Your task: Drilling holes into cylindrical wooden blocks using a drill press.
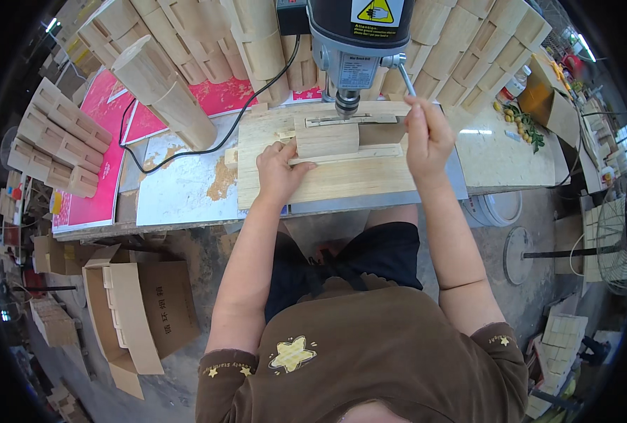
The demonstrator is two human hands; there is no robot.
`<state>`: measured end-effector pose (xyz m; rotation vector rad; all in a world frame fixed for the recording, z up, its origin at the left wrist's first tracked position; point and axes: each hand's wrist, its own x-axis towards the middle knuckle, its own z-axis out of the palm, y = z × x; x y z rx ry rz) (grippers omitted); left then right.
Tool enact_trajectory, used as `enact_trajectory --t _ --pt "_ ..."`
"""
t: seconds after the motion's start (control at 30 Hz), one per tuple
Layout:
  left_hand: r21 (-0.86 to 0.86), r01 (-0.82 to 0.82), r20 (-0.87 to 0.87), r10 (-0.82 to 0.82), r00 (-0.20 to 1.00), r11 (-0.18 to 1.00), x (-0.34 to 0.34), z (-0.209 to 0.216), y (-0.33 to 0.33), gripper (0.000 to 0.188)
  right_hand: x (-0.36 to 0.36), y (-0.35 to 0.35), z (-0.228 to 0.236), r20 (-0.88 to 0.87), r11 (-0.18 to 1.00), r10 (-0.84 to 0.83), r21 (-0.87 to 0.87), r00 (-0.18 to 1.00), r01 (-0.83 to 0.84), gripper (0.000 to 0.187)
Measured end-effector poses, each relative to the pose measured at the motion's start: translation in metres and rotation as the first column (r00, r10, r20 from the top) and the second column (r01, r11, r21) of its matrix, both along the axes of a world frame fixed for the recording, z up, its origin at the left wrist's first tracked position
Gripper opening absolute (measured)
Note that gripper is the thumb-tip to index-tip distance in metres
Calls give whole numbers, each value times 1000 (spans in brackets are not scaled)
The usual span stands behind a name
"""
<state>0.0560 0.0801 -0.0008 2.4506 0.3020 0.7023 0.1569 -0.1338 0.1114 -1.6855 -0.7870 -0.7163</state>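
My left hand (280,171) grips the left end of a curved wooden block (326,138), its thumb laid along the near side. That block sits in a flat wooden jig (370,173) on the bench, between raised strips. Directly above, the chuck (346,103) of a small bench drill press (356,67) points down at the block's far side. A bit cannot be made out clearly. My right hand (430,137) is closed around the end of the drill's feed lever (406,79), to the right of the chuck.
Stacked wooden pieces (179,42) line the bench's back; others (60,137) stand at left. A single column (165,95) rises near a black cable (257,95). Cardboard boxes (169,303) and a white bucket (500,208) are below. A fan (613,236) stands at right.
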Motion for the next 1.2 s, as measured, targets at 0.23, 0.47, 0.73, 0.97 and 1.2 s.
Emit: enact_trajectory --t 0.23,0.47,0.73,0.97,1.2 --pt "16 30 57 -31 998 999 12 -3 5 52 24 7 -37 112 1000 14 7 994 -15 14" --pt "10 39 42 -39 998 999 1 -2 3 44 8 -1 34 211 999 -41 20 977 38 1" --pt "6 -48 -86 48 995 999 24 4 -49 52 105 40 135 -13 900 -313 -322 950 293 30" --pt "60 -52 -23 54 998 997 23 -2 -36 40 72 31 142 -80 921 -247 -330 966 209 32" --pt "35 -29 -45 30 999 999 23 3 -39 43 16 -8 91 104 970 -83 -221 991 104 13"
